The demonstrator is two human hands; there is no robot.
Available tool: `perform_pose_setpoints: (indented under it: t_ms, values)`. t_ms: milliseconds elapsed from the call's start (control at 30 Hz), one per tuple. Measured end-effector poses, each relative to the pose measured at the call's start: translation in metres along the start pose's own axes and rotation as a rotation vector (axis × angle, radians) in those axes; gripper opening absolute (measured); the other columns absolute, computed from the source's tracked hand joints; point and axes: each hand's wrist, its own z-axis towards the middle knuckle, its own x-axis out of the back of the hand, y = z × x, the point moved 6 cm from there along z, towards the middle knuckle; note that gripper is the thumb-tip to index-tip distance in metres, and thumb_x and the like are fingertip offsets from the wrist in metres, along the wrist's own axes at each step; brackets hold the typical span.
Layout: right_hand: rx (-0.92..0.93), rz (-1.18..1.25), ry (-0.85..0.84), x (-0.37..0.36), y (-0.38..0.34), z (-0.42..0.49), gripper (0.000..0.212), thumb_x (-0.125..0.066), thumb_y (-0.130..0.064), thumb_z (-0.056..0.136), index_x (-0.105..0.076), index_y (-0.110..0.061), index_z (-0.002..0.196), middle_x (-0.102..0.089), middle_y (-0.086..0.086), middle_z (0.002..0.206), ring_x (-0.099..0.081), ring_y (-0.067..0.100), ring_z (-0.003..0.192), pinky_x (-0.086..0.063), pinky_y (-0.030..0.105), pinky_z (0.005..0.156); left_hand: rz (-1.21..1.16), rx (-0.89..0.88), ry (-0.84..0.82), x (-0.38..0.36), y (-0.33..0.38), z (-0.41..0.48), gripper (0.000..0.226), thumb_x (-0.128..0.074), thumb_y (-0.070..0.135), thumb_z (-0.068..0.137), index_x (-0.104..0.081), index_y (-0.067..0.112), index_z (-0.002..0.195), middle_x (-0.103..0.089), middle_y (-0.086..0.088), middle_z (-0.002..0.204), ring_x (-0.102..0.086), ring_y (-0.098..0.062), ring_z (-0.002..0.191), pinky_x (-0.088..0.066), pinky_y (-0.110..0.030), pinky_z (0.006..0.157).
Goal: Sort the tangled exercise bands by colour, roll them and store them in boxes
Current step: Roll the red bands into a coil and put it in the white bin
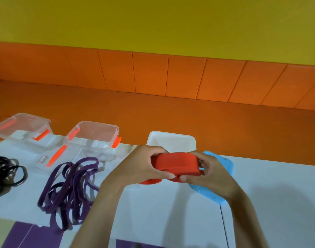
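Observation:
A red exercise band (176,161), folded into a thick coil, is held above the white table (162,212) between both hands. My left hand (144,167) grips its left end with the thumb underneath, and my right hand (206,169) pinches its right end. A loose bit of red band (150,181) shows just below my left hand. Purple bands (70,190) lie in a tangled heap to the left, and black bands (6,172) lie at the far left edge. A white box (171,140) stands directly behind the hands.
Two clear boxes with orange latches (27,129) (94,136) stand at the table's back left, with a clear lid (54,156) in front. A blue lid (215,176) lies under my right hand. An orange padded bench and wall lie beyond the table's far edge.

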Motion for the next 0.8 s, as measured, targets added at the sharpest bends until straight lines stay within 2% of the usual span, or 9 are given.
perform_pose_setpoints:
  t_ms: [100,200,267,333,400,467,633,800]
  values:
    - [0.007,-0.102,-0.03,0.001,-0.005,0.0,0.05,-0.094,-0.038,0.072,-0.068,-0.052,0.112,-0.072,-0.022,0.11,-0.067,0.001,0.109,-0.053,0.01,0.083,0.068,-0.017,-0.008,-0.005,0.002,0.001,0.042,-0.087,0.067,0.069,-0.066,0.052,0.102,-0.068,0.034,0.1,-0.066,0.007,0.097,-0.05,-0.007,0.067]
    - [0.01,-0.095,0.039,0.011,-0.005,-0.002,0.045,-0.094,-0.048,0.069,-0.073,-0.049,0.108,-0.076,-0.018,0.106,-0.07,0.005,0.105,-0.057,0.019,0.086,-0.134,-0.014,0.006,-0.01,0.001,0.0,0.05,-0.093,0.054,0.072,-0.069,0.046,0.116,-0.073,0.026,0.109,-0.071,0.003,0.103,-0.057,-0.013,0.079]
    - [0.006,0.034,0.126,0.017,-0.003,-0.005,0.044,-0.095,-0.046,0.065,-0.078,-0.041,0.104,-0.079,-0.009,0.102,-0.074,0.01,0.098,-0.059,0.021,0.081,-0.324,-0.021,0.058,-0.009,0.002,-0.003,0.053,-0.094,0.044,0.075,-0.07,0.044,0.121,-0.076,0.018,0.115,-0.073,-0.005,0.109,-0.057,-0.017,0.089]
    - [-0.003,0.195,0.2,0.021,0.003,-0.007,0.041,-0.092,-0.042,0.063,-0.081,-0.03,0.101,-0.08,0.002,0.097,-0.076,0.015,0.09,-0.058,0.02,0.072,-0.469,-0.044,0.148,-0.005,0.002,-0.004,0.047,-0.093,0.039,0.076,-0.074,0.042,0.119,-0.078,0.012,0.117,-0.074,-0.012,0.112,-0.058,-0.019,0.091]
    - [-0.03,0.314,0.244,0.019,0.011,-0.006,0.042,-0.091,-0.04,0.064,-0.081,-0.021,0.101,-0.079,0.007,0.096,-0.075,0.02,0.087,-0.057,0.021,0.069,-0.564,-0.044,0.262,0.0,0.001,-0.006,0.039,-0.092,0.036,0.076,-0.078,0.038,0.112,-0.08,0.009,0.115,-0.076,-0.014,0.11,-0.058,-0.019,0.089]
    - [-0.067,0.367,0.263,0.014,0.017,-0.004,0.043,-0.09,-0.039,0.065,-0.08,-0.018,0.101,-0.078,0.009,0.096,-0.074,0.021,0.087,-0.058,0.025,0.07,-0.591,-0.031,0.308,0.002,-0.001,-0.007,0.033,-0.09,0.036,0.077,-0.08,0.037,0.109,-0.08,0.008,0.113,-0.076,-0.013,0.109,-0.057,-0.017,0.088]
    - [-0.114,0.392,0.321,0.003,0.027,-0.001,0.043,-0.09,-0.043,0.067,-0.08,-0.021,0.103,-0.078,0.007,0.101,-0.076,0.021,0.093,-0.06,0.028,0.071,-0.589,-0.006,0.307,-0.004,-0.01,-0.009,0.029,-0.087,0.034,0.081,-0.08,0.036,0.11,-0.08,0.008,0.114,-0.074,-0.015,0.111,-0.058,-0.02,0.087]
    - [-0.174,0.466,0.38,-0.013,0.038,0.003,0.064,-0.094,-0.061,0.058,-0.08,-0.019,0.105,-0.078,0.007,0.105,-0.077,0.023,0.097,-0.062,0.034,0.071,-0.697,0.054,0.387,-0.012,-0.026,-0.01,0.033,-0.087,0.037,0.079,-0.081,0.033,0.111,-0.08,0.007,0.113,-0.075,-0.014,0.111,-0.058,-0.021,0.088]
